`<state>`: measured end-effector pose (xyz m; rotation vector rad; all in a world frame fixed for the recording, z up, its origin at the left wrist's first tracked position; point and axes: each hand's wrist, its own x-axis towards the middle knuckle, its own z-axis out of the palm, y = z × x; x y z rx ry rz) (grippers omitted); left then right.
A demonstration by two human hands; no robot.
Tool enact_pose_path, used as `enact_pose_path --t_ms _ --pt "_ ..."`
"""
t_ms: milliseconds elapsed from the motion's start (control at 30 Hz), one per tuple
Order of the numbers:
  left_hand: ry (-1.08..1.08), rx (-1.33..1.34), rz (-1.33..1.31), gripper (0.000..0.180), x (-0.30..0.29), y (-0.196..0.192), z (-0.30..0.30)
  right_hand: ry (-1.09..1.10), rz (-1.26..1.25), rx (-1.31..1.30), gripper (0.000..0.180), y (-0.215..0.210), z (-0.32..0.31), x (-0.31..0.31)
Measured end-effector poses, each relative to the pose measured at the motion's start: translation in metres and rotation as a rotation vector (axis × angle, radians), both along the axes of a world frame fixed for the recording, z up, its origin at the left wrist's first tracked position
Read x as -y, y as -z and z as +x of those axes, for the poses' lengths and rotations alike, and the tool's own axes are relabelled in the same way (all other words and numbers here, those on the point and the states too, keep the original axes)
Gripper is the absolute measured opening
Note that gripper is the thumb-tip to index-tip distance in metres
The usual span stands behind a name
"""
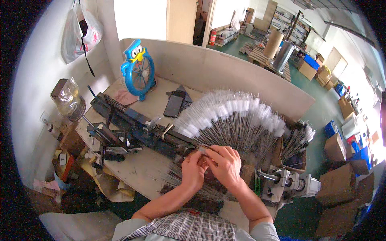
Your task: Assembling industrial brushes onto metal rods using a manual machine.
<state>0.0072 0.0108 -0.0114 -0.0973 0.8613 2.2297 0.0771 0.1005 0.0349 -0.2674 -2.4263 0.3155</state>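
My left hand [193,170] and my right hand [225,165] meet close together at the front of the workbench. Both sets of fingertips are pinched around something small, with a pale bit [202,150] showing between them; its kind cannot be made out. Just beyond my hands spreads a wide fan of thin wire-stemmed brushes [241,132] with white bristle tips. A long dark metal bench device [138,122] with a coiled spring runs diagonally from the upper left toward my fingers. More loose wire stems [211,192] lie under my forearms, partly hidden.
Right of my hands sits a silver motorised machine [287,184]. Darker brushes [299,138] stand in a box behind it. A blue bird-shaped fan [138,72] and a black phone [174,104] rest on the bench. A low pale panel [225,72] borders its far side.
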Motion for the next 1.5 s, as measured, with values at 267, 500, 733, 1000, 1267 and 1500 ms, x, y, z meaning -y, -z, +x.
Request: enact_pose_path --t_ms 267,500,733,1000,1267,1500 --pt "0.063 0.106 0.168 0.045 0.008 -0.004 -0.006 0.093 -0.004 0.071 0.02 -0.004 0.02 -0.006" --pt "0.132 0.072 0.125 0.057 0.015 -0.016 -0.001 0.037 0.027 0.08 0.01 -0.002 0.031 -0.003" --pt "0.232 -0.062 -0.07 0.058 0.017 -0.002 0.005 0.011 -0.112 0.003 0.02 -0.012 0.042 -0.008" --pt "0.155 -0.344 -0.475 0.033 0.095 0.037 -0.034 -0.027 -0.327 0.02 0.018 0.013 0.085 -0.004" --pt "-0.568 -0.24 -0.493 0.029 0.288 0.088 -0.175 0.133 -0.403 0.506 0.023 0.071 0.125 0.013" --pt "-0.769 -0.025 -0.687 0.039 0.32 0.076 -0.22 0.115 -0.583 0.781 0.027 0.049 0.127 -0.001"
